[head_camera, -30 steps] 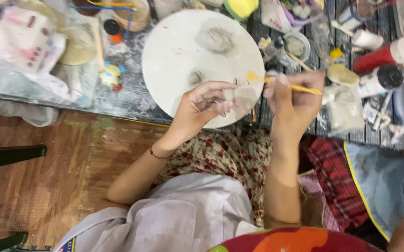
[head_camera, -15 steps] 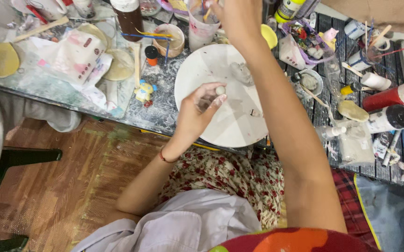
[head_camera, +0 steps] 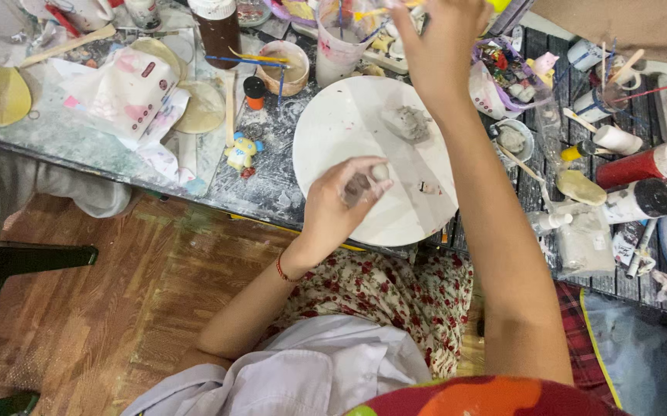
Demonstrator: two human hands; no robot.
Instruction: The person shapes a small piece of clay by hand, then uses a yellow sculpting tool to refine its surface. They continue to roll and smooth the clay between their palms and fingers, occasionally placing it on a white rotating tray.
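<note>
Meanwhile, the right hand (head_camera: 435, 48) had left the clay piece (head_camera: 370, 179) and stretched far across the board (head_camera: 349, 123) to the water cup (head_camera: 339, 46), fingers closed on a yellow brush (head_camera: 376, 12). The left hand (head_camera: 341, 204) stayed pinched on the piece, just over the board's near edge, so painting had paused for a dip.

A white soft pack with pink print (head_camera: 129, 88) lies crumpled at the counter's left. A brown bottle with a white label (head_camera: 216, 27) stands at the top edge. A red tube with a white cap (head_camera: 641, 166) lies at the right.
</note>
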